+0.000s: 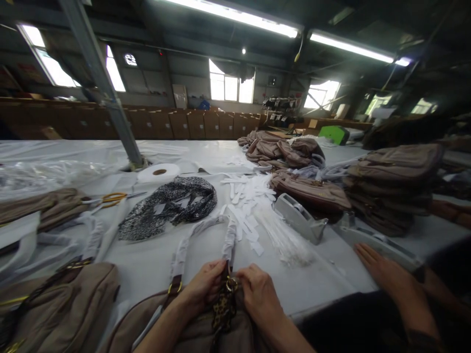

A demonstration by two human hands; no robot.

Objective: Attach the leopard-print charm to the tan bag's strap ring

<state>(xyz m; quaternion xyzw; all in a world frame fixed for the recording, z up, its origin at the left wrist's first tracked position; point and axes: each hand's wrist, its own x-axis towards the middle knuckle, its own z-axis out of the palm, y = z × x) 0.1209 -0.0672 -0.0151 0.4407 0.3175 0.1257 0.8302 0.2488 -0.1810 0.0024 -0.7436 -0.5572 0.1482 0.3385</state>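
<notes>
A taupe handbag [142, 316] lies in front of me, its looped handle [186, 240] wrapped in white and standing up over the table. My left hand [206, 284] pinches the brown tab at the handle's right end. Close on the other side, my right hand [259, 289] has its fingers closed beside a gold ring [231, 283]; whatever they hold is hidden. A leopard-print strip [222, 309] hangs below the ring between both hands. On the left sits another taupe handbag [79, 306] with a wrapped handle.
Beyond the handbag lie a black-and-white knitted scarf [147, 223], white paper strips [245, 189] and clear plastic ties [283, 240]. Two tape dispensers [300, 218] stand to the right, near stacked bags [395, 184]. A co-worker's hand [382, 269] rests nearby. Yellow-handled scissors [114, 197] lie left.
</notes>
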